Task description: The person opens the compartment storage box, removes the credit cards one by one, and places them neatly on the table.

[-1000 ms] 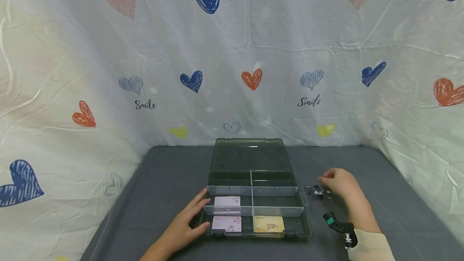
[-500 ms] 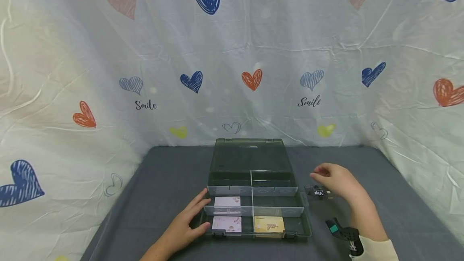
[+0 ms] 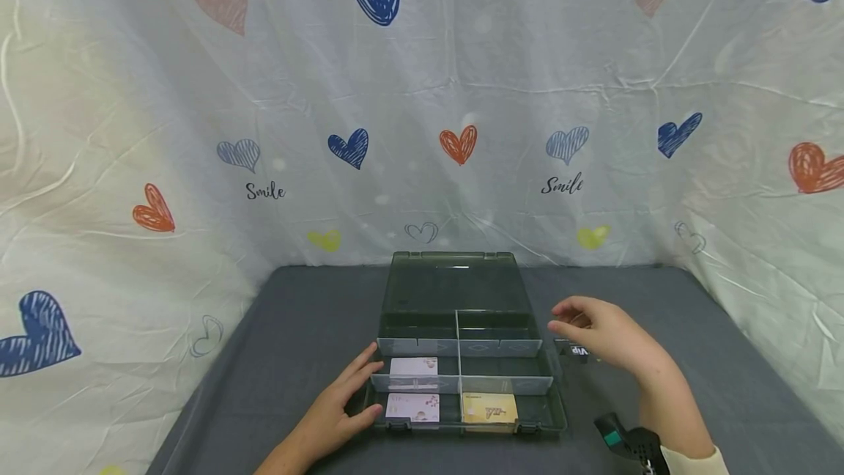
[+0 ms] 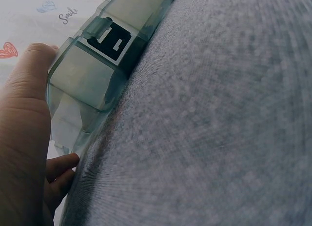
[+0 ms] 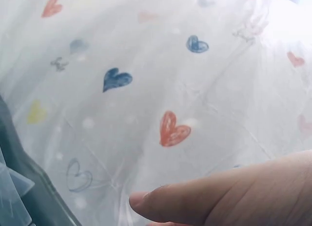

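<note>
A translucent dark green compartment box (image 3: pixel 560 416) stands on the grey cloth with its lid (image 3: pixel 455 283) laid back. My left hand (image 3: pixel 332 409) rests its spread fingers along the box's left side, thumb near the front left corner. Pale pink-patterned cards lie in two left compartments: one card (image 3: pixel 412 407) in front, another card (image 3: pixel 413 366) behind. A gold card (image 3: pixel 489 407) lies in the front right compartment. My right hand (image 3: pixel 609 332) hovers right of the box with loosely bent fingers and nothing visible in them. Beneath it lies a dark "Vip" card (image 3: pixel 577 351), partly covered.
Clear dividers (image 3: pixel 504 385) split the box into compartments. A grey cloth (image 3: pixel 316 314) covers the table. Behind it hangs a white curtain (image 3: pixel 409 79) printed with hearts. A black wrist strap (image 3: pixel 639 444) sits on the right wrist near the cream sleeve (image 3: pixel 695 462).
My right hand has shifted left toward the box, over the "Vip" card, and its fingers and thumb have spread apart a little. The left hand and the box have stayed put.
</note>
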`<state>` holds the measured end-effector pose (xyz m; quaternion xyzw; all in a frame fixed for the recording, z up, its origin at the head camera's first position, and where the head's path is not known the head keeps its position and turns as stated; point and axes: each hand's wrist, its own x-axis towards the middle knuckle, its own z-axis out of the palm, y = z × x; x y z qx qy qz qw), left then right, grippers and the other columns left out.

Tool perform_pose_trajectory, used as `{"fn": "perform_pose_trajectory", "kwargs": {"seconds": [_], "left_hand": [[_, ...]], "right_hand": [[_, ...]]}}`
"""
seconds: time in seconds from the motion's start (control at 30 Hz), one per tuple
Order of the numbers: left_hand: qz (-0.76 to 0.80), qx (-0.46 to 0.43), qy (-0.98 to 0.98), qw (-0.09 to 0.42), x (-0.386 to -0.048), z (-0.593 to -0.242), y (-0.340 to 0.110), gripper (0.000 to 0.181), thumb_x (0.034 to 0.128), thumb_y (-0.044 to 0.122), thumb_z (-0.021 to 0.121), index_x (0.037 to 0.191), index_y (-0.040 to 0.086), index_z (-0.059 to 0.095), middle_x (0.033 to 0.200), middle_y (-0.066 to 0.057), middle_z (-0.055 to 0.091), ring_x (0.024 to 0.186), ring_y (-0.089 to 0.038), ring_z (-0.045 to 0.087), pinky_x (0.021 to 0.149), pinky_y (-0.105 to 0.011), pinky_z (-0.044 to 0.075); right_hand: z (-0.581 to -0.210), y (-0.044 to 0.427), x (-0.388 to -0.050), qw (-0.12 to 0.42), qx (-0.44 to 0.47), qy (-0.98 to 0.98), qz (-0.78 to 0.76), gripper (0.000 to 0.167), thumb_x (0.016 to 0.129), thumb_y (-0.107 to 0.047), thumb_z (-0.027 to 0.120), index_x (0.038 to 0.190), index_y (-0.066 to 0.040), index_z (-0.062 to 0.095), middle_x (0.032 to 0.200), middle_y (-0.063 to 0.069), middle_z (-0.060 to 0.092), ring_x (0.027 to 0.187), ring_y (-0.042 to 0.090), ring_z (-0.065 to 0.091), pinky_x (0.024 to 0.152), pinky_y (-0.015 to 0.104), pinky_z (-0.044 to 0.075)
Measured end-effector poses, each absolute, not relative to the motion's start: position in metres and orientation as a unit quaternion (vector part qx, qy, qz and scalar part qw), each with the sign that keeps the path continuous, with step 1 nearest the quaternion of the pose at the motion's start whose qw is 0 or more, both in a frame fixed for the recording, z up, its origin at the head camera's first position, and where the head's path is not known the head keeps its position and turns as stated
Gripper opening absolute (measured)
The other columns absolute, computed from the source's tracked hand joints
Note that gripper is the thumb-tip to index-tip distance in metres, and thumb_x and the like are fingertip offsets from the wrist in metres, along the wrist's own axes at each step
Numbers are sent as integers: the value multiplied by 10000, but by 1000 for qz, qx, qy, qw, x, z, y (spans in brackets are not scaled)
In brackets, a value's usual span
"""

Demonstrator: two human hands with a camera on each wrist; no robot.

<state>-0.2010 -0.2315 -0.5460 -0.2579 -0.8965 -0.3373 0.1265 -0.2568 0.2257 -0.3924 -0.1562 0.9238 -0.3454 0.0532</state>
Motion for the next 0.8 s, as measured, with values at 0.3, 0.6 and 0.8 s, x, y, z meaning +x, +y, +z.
{"fn": "perform_pose_trajectory", "kwargs": {"seconds": [0.3,0.6,0.8], "left_hand": [[-338,-260,-896,128,-202,-546,-231,599,952,344,747,1477,125,557,1656,-54,332,1461,-267,403,1022,-527,489],[-345,-261,-893,122,-201,-546,-232,603,951,318,754,1484,123,549,1662,-44,319,1464,-270,397,1025,-514,490],[-344,-262,-893,125,-201,-546,-232,610,937,300,770,1477,117,556,1661,-40,322,1461,-268,403,1035,-511,483]], "right_hand": [[-388,207,-245,71,-215,897,-380,355,962,-386,727,1182,-111,681,1020,-27,679,931,162,650,762,343,548],[-389,189,-236,98,-283,875,-380,357,955,-400,732,1180,-128,678,1003,-66,669,920,119,635,757,298,536],[-395,177,-233,137,-318,856,-385,355,957,-360,739,1185,-95,679,990,-76,684,885,98,649,748,291,544]]}}
